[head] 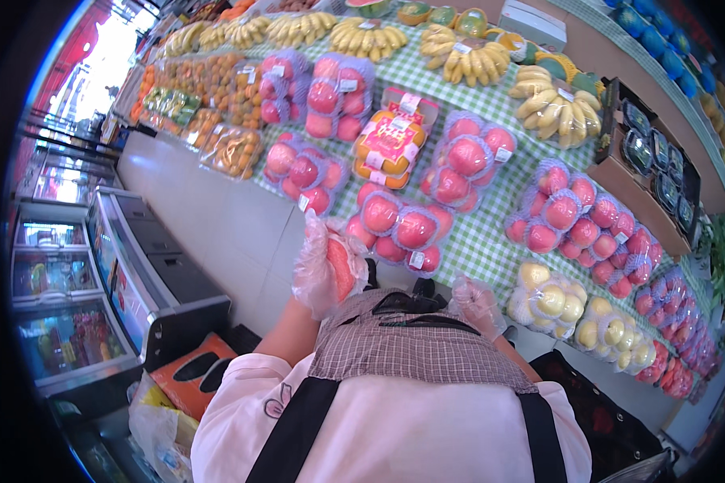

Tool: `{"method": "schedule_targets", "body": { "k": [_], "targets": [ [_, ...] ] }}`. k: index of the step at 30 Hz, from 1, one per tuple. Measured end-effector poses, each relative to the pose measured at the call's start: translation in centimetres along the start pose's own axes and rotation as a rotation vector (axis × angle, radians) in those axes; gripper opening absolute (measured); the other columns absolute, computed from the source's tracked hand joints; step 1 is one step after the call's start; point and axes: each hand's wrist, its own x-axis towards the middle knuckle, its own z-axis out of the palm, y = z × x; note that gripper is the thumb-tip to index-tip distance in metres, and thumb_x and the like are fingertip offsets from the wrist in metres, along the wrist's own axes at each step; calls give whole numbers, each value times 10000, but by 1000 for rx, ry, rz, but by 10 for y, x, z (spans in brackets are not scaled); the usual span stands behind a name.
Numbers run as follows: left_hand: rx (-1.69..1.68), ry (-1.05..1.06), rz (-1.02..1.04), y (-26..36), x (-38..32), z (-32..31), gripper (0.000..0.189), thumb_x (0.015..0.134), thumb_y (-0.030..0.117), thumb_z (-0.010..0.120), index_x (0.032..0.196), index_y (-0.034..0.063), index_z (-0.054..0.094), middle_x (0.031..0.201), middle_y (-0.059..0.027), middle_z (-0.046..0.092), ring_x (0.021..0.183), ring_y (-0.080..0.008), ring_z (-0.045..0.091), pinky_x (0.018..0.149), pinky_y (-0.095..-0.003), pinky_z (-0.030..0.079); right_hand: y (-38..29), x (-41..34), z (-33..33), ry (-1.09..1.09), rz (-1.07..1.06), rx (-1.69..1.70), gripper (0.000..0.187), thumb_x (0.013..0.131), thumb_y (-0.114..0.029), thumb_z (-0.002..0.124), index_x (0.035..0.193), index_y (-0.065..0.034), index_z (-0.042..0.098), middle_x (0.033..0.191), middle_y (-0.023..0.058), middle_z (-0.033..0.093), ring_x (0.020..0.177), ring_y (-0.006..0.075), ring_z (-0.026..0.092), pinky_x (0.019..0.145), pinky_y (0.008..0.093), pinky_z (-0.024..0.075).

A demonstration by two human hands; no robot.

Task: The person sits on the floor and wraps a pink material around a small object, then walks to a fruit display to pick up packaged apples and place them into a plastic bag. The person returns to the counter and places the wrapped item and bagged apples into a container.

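My left hand (314, 275), in a clear plastic glove, is closed around a piece of red-fleshed fruit (341, 265), perhaps peeled pomelo. It is in front of my apron (393, 347), near the display's front edge. My right hand (478, 307), gloved the same way, is at the apron's right side with its fingers curled; whether anything is inside them cannot be seen. Between and beyond the hands lies a wrapped pack of red apples (399, 226) in foam netting. To the right of my right hand sits a pack of pale yellow fruit (547, 299).
A green-checked cloth (480, 241) covers the fruit display. Banana bunches (368, 39), a box of orange fruit (393, 145) and bagged orange fruit (232, 151) lie farther off. A cardboard carton (646, 163) holds clear tubs. At left are freezers (151, 253) beside tiled floor (217, 199).
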Motion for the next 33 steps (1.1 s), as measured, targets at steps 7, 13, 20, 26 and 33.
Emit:
{"method": "schedule_targets", "body": {
  "k": [7, 13, 20, 26, 33],
  "targets": [
    [-95, 209, 54, 29, -14, -48, 386, 932, 550, 414, 990, 186, 528, 794, -88, 609, 560, -212, 575, 461, -309, 470, -8, 17, 2, 12, 172, 53, 370, 940, -343, 520, 861, 10, 600, 650, 98, 525, 593, 187, 500, 609, 345, 430],
    [-165, 293, 44, 41, -21, -75, 405, 922, 570, 414, 1003, 185, 505, 789, -83, 607, 551, -225, 571, 438, -313, 447, -20, 31, 33, -95, 80, -52, 351, 950, -322, 514, 856, 8, 588, 617, 85, 470, 561, 172, 449, 548, 350, 381],
    [-191, 255, 49, 65, -8, -107, 413, 924, 568, 411, 1008, 174, 502, 787, -86, 606, 544, -224, 570, 434, -311, 445, -36, 51, 80, -378, 97, 191, 348, 951, -327, 525, 914, 17, 559, 671, -7, 406, 608, 111, 372, 563, 287, 353],
    [-134, 207, 11, 96, 9, -129, 398, 926, 557, 422, 996, 177, 519, 765, -74, 590, 547, -195, 548, 447, -296, 439, -57, 55, 111, -223, 151, 253, 392, 956, -331, 516, 1057, 47, 537, 666, 3, 409, 598, 104, 380, 598, 258, 377],
    [-100, 203, -57, 124, 39, -158, 419, 917, 584, 414, 993, 180, 494, 746, -78, 588, 534, -206, 546, 427, -320, 436, -30, 57, 158, -144, 25, 136, 461, 942, -330, 512, 1216, 41, 508, 668, 63, 473, 595, 179, 476, 662, 318, 430]
  ]
}}
